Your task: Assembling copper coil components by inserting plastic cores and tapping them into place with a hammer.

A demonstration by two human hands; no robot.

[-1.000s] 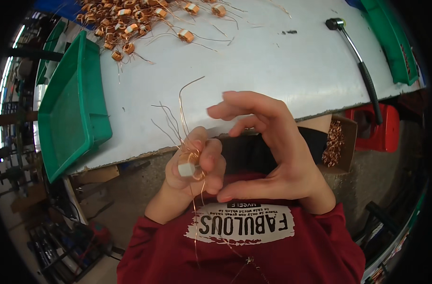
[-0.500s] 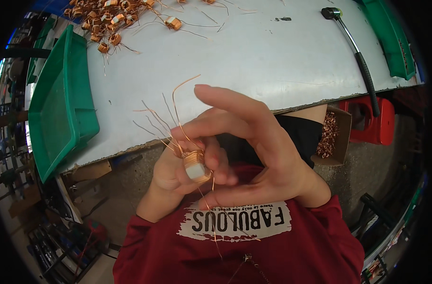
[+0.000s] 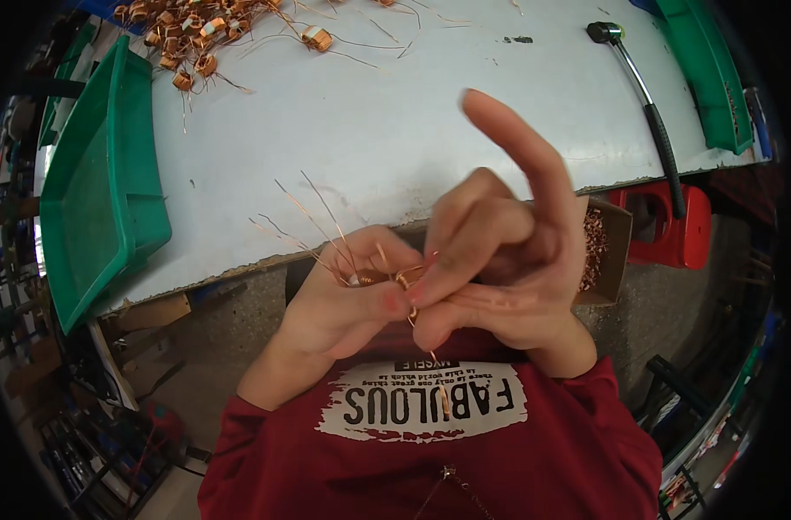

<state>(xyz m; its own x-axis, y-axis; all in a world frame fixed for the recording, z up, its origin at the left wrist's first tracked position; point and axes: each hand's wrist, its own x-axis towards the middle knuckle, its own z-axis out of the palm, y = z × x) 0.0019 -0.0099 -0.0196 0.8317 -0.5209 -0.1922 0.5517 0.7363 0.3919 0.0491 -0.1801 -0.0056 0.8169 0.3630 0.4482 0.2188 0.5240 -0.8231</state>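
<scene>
Now the left hand (image 3: 348, 299) grips a small copper wire coil (image 3: 369, 277), thin springy leads fanning up-left; the right hand (image 3: 508, 260) pinches its wire end, forefinger raised, near the pale desk (image 3: 395, 113). Glossy green plastic tray (image 3: 97, 199) sits left.

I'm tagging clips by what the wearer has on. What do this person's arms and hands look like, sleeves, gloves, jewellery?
Both hands are bare, with no gloves: the left hand and the right hand. No rings or watch show. Dark red long sleeves end at the wrists, part of a dark red top with a white printed patch on the chest. Some fingernails look reddish.
</scene>
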